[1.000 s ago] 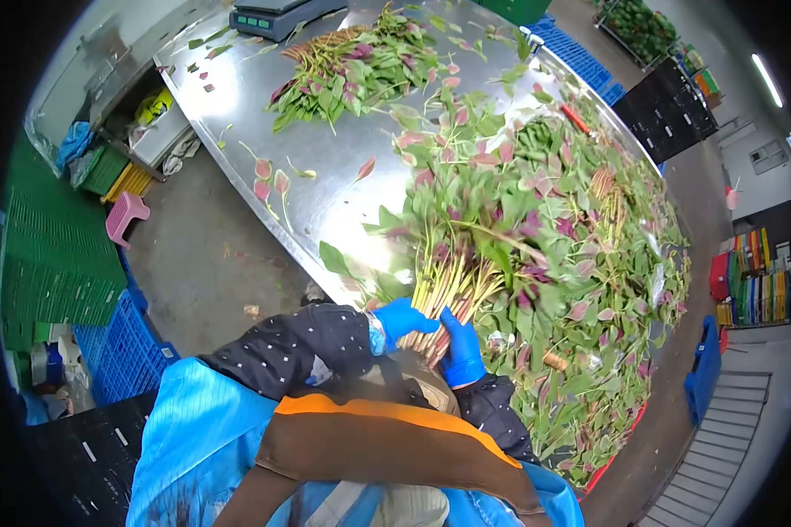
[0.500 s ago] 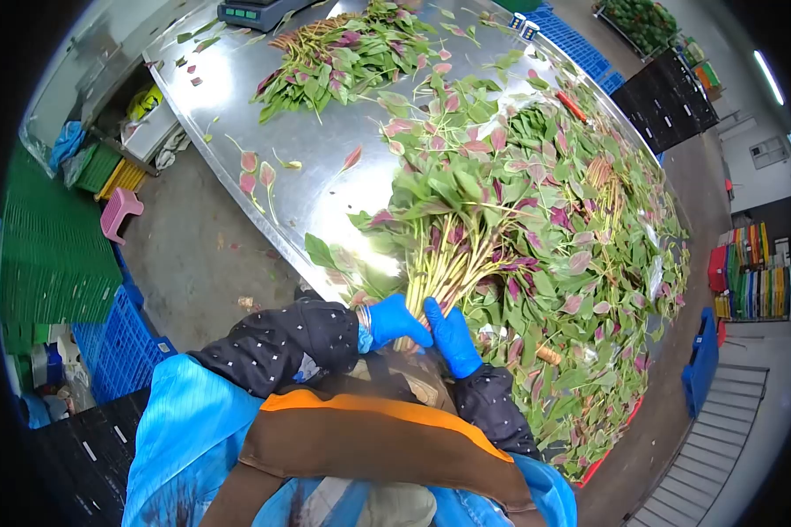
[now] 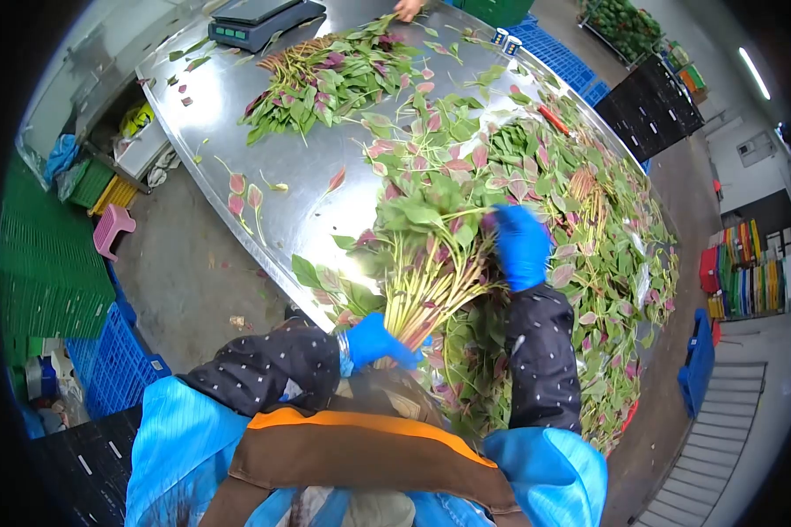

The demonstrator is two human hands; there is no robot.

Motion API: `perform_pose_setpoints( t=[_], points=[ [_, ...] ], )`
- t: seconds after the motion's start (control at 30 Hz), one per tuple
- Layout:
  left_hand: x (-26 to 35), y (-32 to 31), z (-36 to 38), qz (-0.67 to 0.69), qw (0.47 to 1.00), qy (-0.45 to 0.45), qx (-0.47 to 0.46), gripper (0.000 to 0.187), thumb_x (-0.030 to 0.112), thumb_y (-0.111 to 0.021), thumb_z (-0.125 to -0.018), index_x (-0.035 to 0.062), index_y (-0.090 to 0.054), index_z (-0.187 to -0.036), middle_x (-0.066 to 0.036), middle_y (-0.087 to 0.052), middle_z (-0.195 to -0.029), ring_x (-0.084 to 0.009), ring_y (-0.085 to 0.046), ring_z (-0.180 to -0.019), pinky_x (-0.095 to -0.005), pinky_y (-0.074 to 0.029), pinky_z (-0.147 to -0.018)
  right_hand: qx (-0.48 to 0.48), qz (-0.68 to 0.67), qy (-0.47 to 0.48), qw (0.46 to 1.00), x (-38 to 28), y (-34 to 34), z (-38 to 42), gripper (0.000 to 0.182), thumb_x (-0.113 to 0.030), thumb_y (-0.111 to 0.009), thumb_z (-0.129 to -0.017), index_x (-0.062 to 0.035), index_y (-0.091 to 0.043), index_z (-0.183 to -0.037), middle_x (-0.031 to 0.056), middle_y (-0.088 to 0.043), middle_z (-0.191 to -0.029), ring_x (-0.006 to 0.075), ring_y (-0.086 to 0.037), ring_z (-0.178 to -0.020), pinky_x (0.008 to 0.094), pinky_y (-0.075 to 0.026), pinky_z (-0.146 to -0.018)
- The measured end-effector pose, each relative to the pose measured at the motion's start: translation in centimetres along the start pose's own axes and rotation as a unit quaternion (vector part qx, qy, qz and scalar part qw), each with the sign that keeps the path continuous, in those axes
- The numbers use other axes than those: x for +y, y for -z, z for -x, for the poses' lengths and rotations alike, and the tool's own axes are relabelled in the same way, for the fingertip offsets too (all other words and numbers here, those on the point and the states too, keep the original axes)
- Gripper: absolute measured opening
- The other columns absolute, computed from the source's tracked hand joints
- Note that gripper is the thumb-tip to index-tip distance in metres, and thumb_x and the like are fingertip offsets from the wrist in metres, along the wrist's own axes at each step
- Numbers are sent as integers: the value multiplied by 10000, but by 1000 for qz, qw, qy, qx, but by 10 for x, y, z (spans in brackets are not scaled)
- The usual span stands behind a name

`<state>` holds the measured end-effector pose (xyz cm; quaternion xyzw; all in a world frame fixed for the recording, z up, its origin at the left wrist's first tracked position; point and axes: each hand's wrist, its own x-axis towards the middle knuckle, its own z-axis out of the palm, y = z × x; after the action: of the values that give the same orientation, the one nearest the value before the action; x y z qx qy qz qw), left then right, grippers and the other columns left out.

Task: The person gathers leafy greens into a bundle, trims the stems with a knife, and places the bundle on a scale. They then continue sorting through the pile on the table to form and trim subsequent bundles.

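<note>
1. A long steel table (image 3: 264,158) runs through a packing hall, with green crates (image 3: 44,255) and blue crates (image 3: 114,351) stacked on the concrete floor to its left.
2. A digital scale (image 3: 255,19) sits at the far end of the table, and another person's hand (image 3: 407,9) shows at the top edge beside it.
3. A loose heap of leafy greens (image 3: 580,202) with red-tinged leaves covers the right half of the table; a smaller pile (image 3: 325,79) lies near the scale, apart from the heap.
4. The left hand (image 3: 376,341), in a blue glove, is closed around the stem ends of a bunch of greens (image 3: 426,263) at the near edge of the table, close to the person's body.
5. The bunch fans up and away from that grip, its leaves spreading over the table surface.
6. The right hand (image 3: 520,246), also blue-gloved, reaches out over the heap just right of the bunch's leafy top; its fingers curl downward into the leaves, but whether they grip anything I cannot tell.
7. A pink stool (image 3: 112,228) stands on the floor beside the table.
</note>
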<state>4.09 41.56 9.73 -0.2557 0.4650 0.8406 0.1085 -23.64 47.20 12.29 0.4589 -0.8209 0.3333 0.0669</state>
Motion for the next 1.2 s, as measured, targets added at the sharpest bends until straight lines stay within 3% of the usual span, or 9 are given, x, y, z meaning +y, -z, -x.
perform_pose_setpoints(
  t=[0.03,0.13,0.23,0.47,0.63,0.77,0.93,1.07,1.2],
  points=[
    [15,-9,11,21,999,-38,18,402,21,-764,-621,-12,-610,-990,-68,-656,-843,-144,-633,-784,-269,-505,-681,126,4,35,991,6,20,-9,188,-85,-627,-741,-104,-660,-925,100,-639,-827,264,-610,-724,333,-479,-662],
    [9,-3,8,17,997,-68,12,452,1,-753,-626,-6,-587,-1046,-70,-650,-901,-141,-625,-792,-279,-508,-703,265,-295,-282,874,3,89,-1,166,-99,-609,-840,21,-659,-943,28,-623,-715,81,-510,-576,246,-414,-542],
    [-4,5,-4,29,998,-51,7,462,13,-758,-646,0,-568,-1068,-87,-642,-920,-160,-628,-826,-285,-514,-703,74,-208,-242,945,-18,97,55,220,-216,-642,-819,-4,-674,-872,0,-571,-657,68,-478,-541,219,-375,-494],
    [-9,0,-7,159,987,3,3,388,-28,-690,-701,-3,-552,-1063,-119,-639,-890,-228,-644,-823,-340,-535,-712,-144,-490,-440,738,-94,-18,133,199,-146,-658,-813,21,-645,-921,58,-622,-696,95,-554,-535,222,-454,-499],
    [-3,9,-3,128,990,51,24,312,-19,-702,-694,-15,-594,-986,-122,-646,-832,-209,-649,-745,-317,-528,-681,-91,-231,-332,910,-56,21,135,255,-242,-684,-774,10,-647,-785,63,-616,-647,170,-602,-596,324,-461,-562],
    [-4,6,-5,188,980,70,-2,348,-17,-698,-700,-28,-590,-1031,-121,-650,-851,-194,-648,-768,-308,-521,-698,-181,80,-274,941,-60,19,157,313,-357,-702,-690,-52,-642,-727,121,-604,-659,303,-599,-610,393,-463,-584],
    [1,10,2,215,976,46,-6,439,-50,-633,-739,-30,-504,-1158,-137,-617,-987,-248,-619,-921,-348,-499,-828,-35,-120,-277,953,-30,24,171,275,-246,-681,-758,1,-665,-879,101,-631,-654,189,-574,-547,330,-463,-546],
    [11,1,6,215,974,9,-74,502,-61,-606,-748,-35,-462,-1228,-188,-556,-1158,-279,-549,-1089,-357,-448,-933,-64,-421,-440,791,-39,77,137,205,-172,-599,-860,8,-666,-934,19,-613,-701,63,-519,-544,207,-394,-492],
    [0,4,0,182,981,4,-68,470,-56,-607,-752,-43,-486,-1205,-190,-514,-1230,-283,-515,-1138,-358,-431,-955,39,-468,-371,801,-61,66,116,189,-155,-590,-860,-5,-665,-947,5,-606,-756,56,-503,-594,198,-386,-539]
  ],
)
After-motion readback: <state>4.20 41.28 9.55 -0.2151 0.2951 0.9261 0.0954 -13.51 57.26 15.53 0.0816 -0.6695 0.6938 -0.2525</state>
